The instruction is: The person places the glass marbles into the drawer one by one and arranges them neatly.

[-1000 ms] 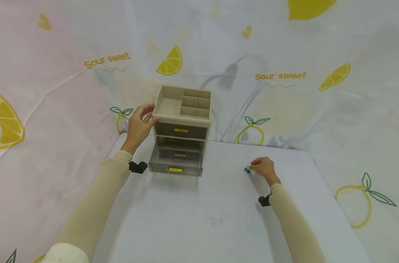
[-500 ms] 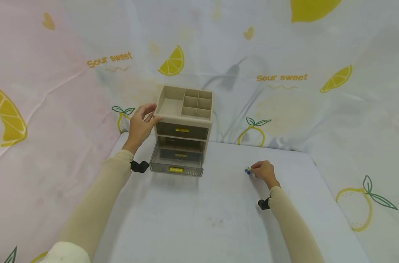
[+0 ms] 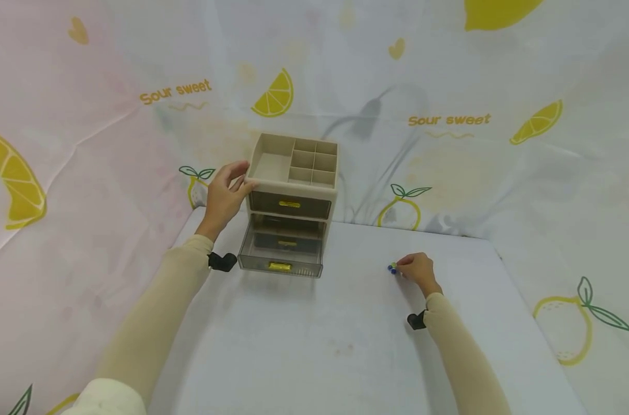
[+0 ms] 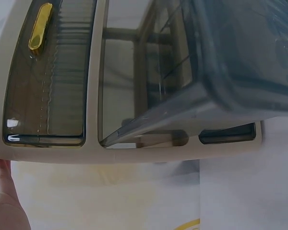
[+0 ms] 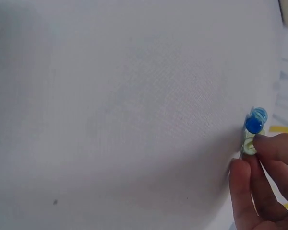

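Observation:
A beige desktop drawer organizer (image 3: 293,187) stands at the back of the table, its smoky clear middle drawer (image 3: 254,264) pulled out. My left hand (image 3: 226,193) grips its upper left edge, thumb at the front and fingers along the side. In the left wrist view the drawer fronts fill most of the picture, with part of the left hand (image 4: 7,206) at the lower left. To the right, my right hand (image 3: 419,271) pinches a small pale green, glassy round piece (image 5: 249,146) low over the table. Shiny blue round pieces (image 5: 254,125) sit right against it.
The white-covered table (image 3: 314,340) reaches back to a lemon-print cloth wall (image 3: 366,69). Gold handles (image 3: 290,204) mark the drawers, and the organizer's top is split into several compartments (image 3: 314,161). A black wrist mount (image 3: 222,262) hangs beside the pulled-out drawer.
My right hand has come down slightly and its fingertips have closed in on the green piece. The left hand keeps its grip on the organizer; the head view has shifted a little.

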### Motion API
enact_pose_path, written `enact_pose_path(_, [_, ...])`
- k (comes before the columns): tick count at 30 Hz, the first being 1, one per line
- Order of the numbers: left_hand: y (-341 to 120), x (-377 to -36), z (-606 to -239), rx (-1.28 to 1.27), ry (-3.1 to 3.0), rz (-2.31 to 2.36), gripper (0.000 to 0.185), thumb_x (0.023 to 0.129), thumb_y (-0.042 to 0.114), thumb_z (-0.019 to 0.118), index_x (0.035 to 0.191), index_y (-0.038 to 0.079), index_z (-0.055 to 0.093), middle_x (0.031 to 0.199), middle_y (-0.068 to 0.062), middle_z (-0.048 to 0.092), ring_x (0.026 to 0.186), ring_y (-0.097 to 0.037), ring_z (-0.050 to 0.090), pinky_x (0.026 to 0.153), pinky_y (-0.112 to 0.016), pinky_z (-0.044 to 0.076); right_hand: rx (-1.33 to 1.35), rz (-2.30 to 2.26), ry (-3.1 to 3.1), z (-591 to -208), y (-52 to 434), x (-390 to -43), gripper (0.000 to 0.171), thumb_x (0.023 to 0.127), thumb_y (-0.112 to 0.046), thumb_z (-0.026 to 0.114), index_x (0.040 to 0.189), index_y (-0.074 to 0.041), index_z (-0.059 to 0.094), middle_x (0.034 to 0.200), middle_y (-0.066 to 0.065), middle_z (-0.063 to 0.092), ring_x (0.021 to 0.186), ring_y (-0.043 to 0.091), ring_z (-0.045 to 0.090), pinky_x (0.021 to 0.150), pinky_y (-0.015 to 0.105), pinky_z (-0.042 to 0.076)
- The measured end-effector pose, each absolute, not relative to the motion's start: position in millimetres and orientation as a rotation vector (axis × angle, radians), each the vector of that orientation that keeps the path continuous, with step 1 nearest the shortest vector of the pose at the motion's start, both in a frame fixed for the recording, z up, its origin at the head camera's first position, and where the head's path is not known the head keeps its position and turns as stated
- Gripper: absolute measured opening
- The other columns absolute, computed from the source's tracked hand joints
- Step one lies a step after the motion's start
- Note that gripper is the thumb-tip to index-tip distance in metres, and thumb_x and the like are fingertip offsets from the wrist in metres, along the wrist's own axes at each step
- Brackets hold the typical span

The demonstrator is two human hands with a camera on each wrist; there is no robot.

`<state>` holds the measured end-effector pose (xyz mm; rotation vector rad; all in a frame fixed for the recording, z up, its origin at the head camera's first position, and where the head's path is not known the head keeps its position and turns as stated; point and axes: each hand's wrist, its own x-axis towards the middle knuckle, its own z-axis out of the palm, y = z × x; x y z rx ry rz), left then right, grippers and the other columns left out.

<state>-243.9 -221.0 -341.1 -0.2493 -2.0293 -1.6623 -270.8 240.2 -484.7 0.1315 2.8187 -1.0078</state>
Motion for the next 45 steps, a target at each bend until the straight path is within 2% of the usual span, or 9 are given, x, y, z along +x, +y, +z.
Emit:
enact_pose_path(10, [-220,-248,-339,-0.278,-2.007,-1.663,0.049,0.085,-0.007,0.070,0.129,-0.015,0.051,0.130,-0.028,0.051,0.127,-0.037,0.048,0.111,-0.040,0.041,0.126,-1.036,2.838,-481,242,-271,0.017,0.085,-0.011,0.073,0.094,0.003,0.074,0.081,0.010,0.072,0.067,0.015,0.064,0.060,0.024,0.054])
enact_pose_path(22, [-218,-249,-335,-0.283,-2.007,-1.642,0.048,0.085,-0.006,0.070,0.128,-0.014,0.052,0.130,-0.028,0.051,0.127,-0.035,0.048,0.110,-0.037,0.042,0.125,-1.025,2.861,-479,242,-273,0.017,0.083,-0.010,0.074,0.093,0.003,0.073,0.084,0.012,0.072,0.076,0.023,0.063,0.066,0.029,0.055])
enact_pose_path(31, [-220,-248,-339,-0.272,-2.033,-1.632,0.049,0.085,-0.004,0.072,0.129,-0.013,0.052,0.130,-0.026,0.052,0.126,-0.034,0.049,0.110,-0.038,0.042,0.136,-1.047,2.855,-477,241,-271,0.016,0.085,-0.008,0.073,0.095,0.005,0.072,0.087,0.015,0.072,0.078,0.025,0.064,0.066,0.030,0.056])
enact_pose_path(35, [-224,-246,-344,-0.265,-2.050,-1.635,0.051,0.085,-0.003,0.072,0.130,-0.012,0.051,0.131,-0.025,0.052,0.127,-0.034,0.048,0.110,-0.038,0.042,0.091,-1.031,2.910,-476,239,-270,0.015,0.085,-0.008,0.073,0.094,0.004,0.073,0.088,0.015,0.072,0.080,0.025,0.064,0.066,0.031,0.056])
enact_pose_path(41, [-226,-246,-346,-0.295,-2.030,-1.654,0.052,0.084,-0.004,0.073,0.130,-0.013,0.051,0.131,-0.026,0.051,0.128,-0.035,0.047,0.110,-0.039,0.042,-0.020,-1.047,2.999,-467,232,-272,0.013,0.084,-0.008,0.073,0.091,0.003,0.074,0.085,0.016,0.072,0.074,0.026,0.065,0.061,0.032,0.056])
enact_pose_path(45, [-224,-245,-345,-0.297,-2.032,-1.649,0.052,0.084,-0.005,0.072,0.130,-0.013,0.050,0.132,-0.027,0.051,0.128,-0.037,0.047,0.110,-0.040,0.042,-0.092,-1.066,3.015,-459,226,-274,0.014,0.085,-0.010,0.073,0.091,0.002,0.074,0.085,0.014,0.073,0.074,0.026,0.066,0.063,0.033,0.057])
